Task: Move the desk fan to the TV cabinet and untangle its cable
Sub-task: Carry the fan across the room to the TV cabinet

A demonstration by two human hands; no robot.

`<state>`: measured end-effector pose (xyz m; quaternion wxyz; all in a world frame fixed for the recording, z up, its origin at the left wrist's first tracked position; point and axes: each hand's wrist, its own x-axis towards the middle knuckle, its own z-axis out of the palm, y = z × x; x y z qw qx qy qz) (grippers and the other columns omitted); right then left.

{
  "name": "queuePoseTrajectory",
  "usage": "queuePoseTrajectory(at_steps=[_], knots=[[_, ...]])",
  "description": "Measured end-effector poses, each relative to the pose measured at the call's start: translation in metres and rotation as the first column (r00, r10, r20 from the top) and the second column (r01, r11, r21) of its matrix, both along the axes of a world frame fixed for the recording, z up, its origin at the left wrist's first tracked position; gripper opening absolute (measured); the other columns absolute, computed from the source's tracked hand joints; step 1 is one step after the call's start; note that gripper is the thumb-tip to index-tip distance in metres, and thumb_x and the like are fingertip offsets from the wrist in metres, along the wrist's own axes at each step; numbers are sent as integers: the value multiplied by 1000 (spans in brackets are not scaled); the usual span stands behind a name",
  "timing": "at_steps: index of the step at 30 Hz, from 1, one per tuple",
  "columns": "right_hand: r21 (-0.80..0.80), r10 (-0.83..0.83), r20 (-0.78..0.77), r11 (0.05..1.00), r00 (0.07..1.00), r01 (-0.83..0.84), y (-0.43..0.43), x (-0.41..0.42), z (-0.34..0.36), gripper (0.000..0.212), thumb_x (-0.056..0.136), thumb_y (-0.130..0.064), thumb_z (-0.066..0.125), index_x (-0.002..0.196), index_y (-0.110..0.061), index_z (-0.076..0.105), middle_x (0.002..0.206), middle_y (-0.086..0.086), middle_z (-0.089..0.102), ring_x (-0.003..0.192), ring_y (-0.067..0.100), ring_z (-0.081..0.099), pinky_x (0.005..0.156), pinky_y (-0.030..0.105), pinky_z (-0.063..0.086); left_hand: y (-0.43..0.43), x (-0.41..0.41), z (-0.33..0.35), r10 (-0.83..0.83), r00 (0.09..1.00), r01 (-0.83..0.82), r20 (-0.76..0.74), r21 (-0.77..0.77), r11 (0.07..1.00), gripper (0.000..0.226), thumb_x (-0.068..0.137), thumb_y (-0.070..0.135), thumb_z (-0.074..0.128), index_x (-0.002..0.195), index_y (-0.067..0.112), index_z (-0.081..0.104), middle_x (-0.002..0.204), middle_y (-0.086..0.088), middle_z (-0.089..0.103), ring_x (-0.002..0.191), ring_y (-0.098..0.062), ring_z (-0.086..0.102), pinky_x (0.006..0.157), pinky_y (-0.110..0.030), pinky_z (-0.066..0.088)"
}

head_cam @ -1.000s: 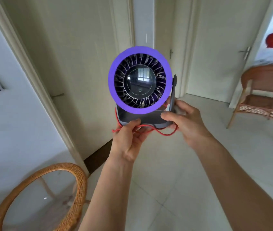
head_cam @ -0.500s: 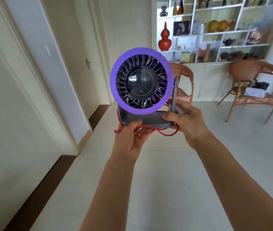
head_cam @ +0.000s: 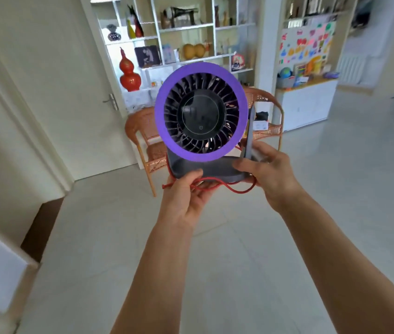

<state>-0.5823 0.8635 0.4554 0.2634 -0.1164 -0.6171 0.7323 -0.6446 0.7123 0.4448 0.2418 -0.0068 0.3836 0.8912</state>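
I hold the desk fan (head_cam: pixel 200 112) up in front of me at chest height; it has a purple ring, dark blades and a dark grey base. My left hand (head_cam: pixel 186 196) grips the front left of the base, thumb on top, with the red cable (head_cam: pixel 227 188) running through its fingers. My right hand (head_cam: pixel 268 172) grips the base's right side by the upright stand arm. The cable loops under the base and hangs in a bunch between both hands. No TV cabinet shows in this view.
Two wicker chairs (head_cam: pixel 143 131) stand straight ahead behind the fan. A white wall shelf (head_cam: pixel 181 27) full of ornaments, with a red gourd vase (head_cam: pixel 129 73), is behind them. A white low cabinet (head_cam: pixel 306 102) sits to the right. White doors (head_cam: pixel 70 92) line the left. Pale tiled floor lies ahead.
My view has swung right from the hallway doors to the room with shelves and chairs, which now look nearer. Both hands keep the same grip on the fan.
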Motion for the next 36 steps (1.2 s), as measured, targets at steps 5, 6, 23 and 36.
queuePoseTrajectory(at_steps=[5,6,23,36], knots=[[-17,-172,8,985,985,172,59,6,-8,44,71,8,76,111,-10,68,93,9,69,68,22,71,57,25,56,72,-20,-7,-175,984,175,-10,-36,984,12,89,-10,51,91,-3,60,68,-19,71,60,-27,72,62,-42,62],[-13,-199,12,980,980,199,71,10,-9,45,72,7,76,112,-9,67,97,12,69,69,21,71,58,25,56,86,-21,-9,-208,978,207,-16,-34,978,12,90,-10,50,92,-3,60,68,-18,71,60,-26,72,61,-42,62],[30,-585,34,811,810,584,360,129,-16,44,70,3,80,109,-15,71,90,11,71,68,25,74,59,28,58,415,54,-13,-565,825,564,-4,-35,825,13,88,-10,54,87,0,62,72,-19,71,62,-29,72,64,-43,62],[63,-732,44,681,680,729,551,219,-16,45,71,3,79,112,-13,69,94,12,72,73,26,74,62,29,59,640,125,-21,-736,676,736,-42,8,676,24,89,-9,51,108,1,61,86,-22,69,68,-29,73,66,-40,62]])
